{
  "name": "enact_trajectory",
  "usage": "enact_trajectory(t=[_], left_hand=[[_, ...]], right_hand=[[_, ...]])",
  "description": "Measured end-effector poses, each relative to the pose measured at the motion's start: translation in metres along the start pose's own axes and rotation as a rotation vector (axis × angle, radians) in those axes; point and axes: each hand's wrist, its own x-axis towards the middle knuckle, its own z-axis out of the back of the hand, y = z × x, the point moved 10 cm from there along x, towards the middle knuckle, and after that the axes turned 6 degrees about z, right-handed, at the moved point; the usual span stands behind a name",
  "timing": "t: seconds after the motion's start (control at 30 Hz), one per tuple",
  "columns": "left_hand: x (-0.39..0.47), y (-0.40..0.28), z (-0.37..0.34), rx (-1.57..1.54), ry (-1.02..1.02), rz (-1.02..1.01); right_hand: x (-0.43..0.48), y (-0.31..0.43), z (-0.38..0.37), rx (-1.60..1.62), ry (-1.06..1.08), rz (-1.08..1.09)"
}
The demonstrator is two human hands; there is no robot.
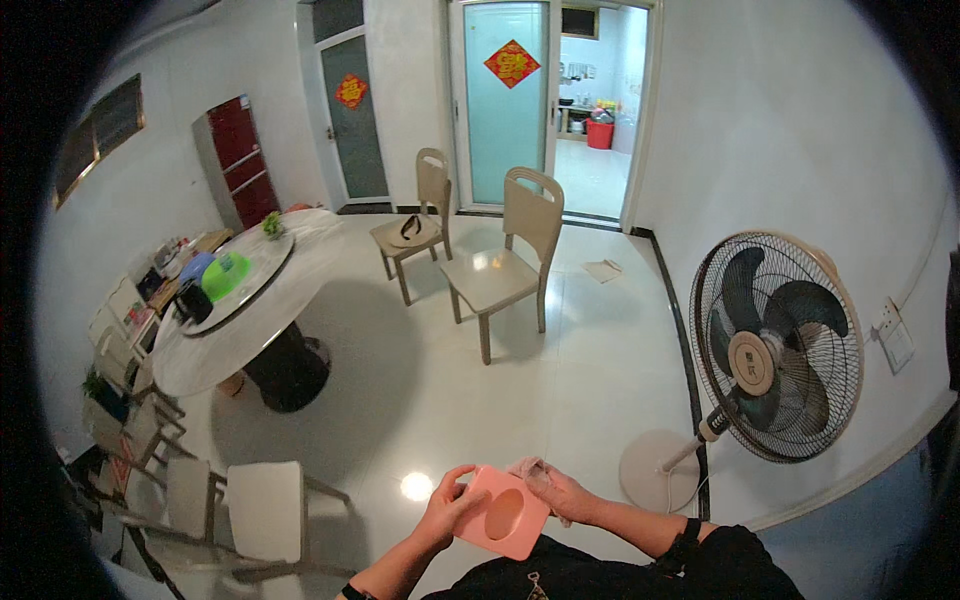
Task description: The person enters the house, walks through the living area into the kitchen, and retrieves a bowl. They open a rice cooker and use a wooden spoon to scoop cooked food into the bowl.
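Observation:
In front of my body I hold up a pink rectangular piece (pixel 469 534) with rounded corners and a large oval recess or opening in its face. My left hand (pixel 448 511) grips it by its left side, thumb over the front. A crumpled pale cloth (pixel 531 471) is bunched in my right hand (pixel 562 495), close against the upper right edge of the pink piece. Whether that cloth touches the piece's back is hidden.
A pedestal fan (pixel 776 345) stands at the right by the wall. Ahead are two wooden chairs (pixel 495 277). At left is an oval table (pixel 315 247) with a green bowl (pixel 225 276); more chairs (pixel 264 510) sit below it. A flat beige item (pixel 602 271) lies on the floor.

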Motion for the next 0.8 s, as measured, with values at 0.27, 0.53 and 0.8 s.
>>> enact_trajectory(t=[0.27,0.53,0.8], left_hand=[[0.151,-0.087,0.029,-0.192,-0.035,-0.079],[0.28,-0.164,0.035,-0.125,0.093,-0.148],[0.439,-0.218,0.009,0.193,0.407,0.011]], right_hand=[[0.133,-0.025,0.112,-0.016,-0.462,-0.015],[0.243,-0.017,0.186,0.002,-0.58,0.1],[0.332,-0.009,0.291,0.119,-0.646,0.054]])
